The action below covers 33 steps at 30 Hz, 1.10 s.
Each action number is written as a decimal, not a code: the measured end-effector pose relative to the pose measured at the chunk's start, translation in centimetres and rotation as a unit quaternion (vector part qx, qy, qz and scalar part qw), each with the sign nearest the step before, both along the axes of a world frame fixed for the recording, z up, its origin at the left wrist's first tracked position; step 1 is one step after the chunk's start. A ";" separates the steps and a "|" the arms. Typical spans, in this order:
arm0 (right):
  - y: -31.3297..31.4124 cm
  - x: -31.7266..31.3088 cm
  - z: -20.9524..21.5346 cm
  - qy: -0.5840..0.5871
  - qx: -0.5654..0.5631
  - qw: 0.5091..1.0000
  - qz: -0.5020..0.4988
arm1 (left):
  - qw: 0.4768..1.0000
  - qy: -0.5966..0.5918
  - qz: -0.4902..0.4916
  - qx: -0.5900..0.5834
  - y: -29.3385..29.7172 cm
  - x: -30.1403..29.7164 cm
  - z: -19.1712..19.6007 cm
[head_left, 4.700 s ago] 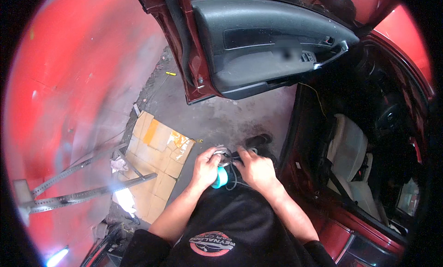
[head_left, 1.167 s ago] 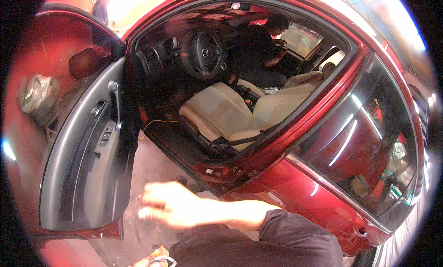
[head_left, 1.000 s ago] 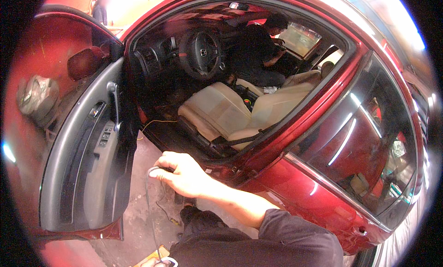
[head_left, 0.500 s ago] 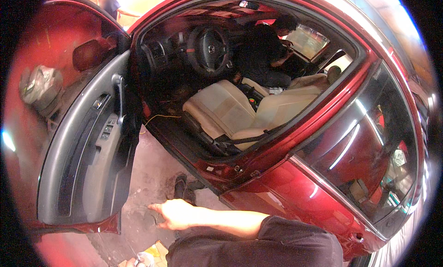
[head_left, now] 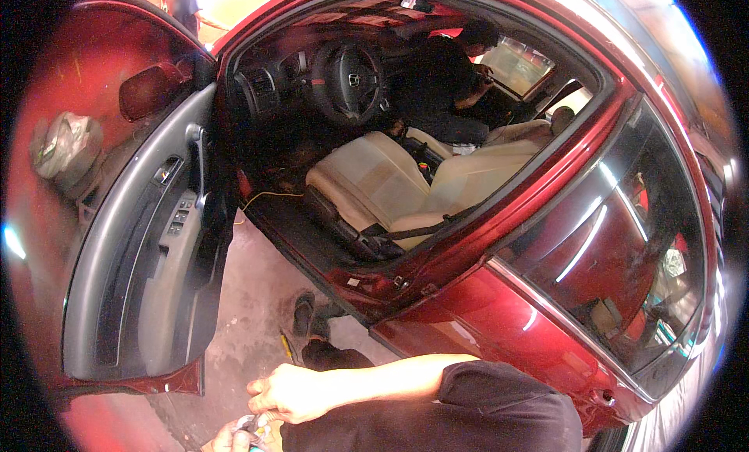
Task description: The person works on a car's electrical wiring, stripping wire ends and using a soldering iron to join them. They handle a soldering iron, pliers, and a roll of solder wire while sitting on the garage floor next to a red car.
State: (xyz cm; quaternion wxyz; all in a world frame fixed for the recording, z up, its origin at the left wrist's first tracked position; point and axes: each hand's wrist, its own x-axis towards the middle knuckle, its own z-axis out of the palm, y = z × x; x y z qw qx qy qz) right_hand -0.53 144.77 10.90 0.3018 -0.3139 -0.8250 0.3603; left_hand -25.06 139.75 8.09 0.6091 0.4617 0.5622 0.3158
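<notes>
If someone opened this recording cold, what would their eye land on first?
Probably the glossy red car filling the centre and right, its front door swung open at left to show a beige seat. Next, perhaps, the dark-clothed person inside, beyond that seat. Last, at the bottom left of centre, the brightly lit right hand, close to the left hand, whose grip is on a small item too blurred to name.

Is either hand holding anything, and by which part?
The left hand holds a small bundle by its left side; whether the right hand also grips it can't be told.
</notes>
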 end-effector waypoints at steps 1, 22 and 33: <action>0.3 0.1 0.3 0.019 0.016 1.000 0.015 | 0.998 -0.047 0.034 -0.014 0.2 -0.3 -0.3; 7.0 2.9 13.3 0.473 -0.247 0.843 -0.069 | 0.994 -0.098 0.056 -0.007 0.6 3.5 -8.1; 8.0 0.5 19.5 0.561 -0.272 0.781 0.019 | 0.947 -0.006 -0.315 -0.064 5.5 11.6 -17.1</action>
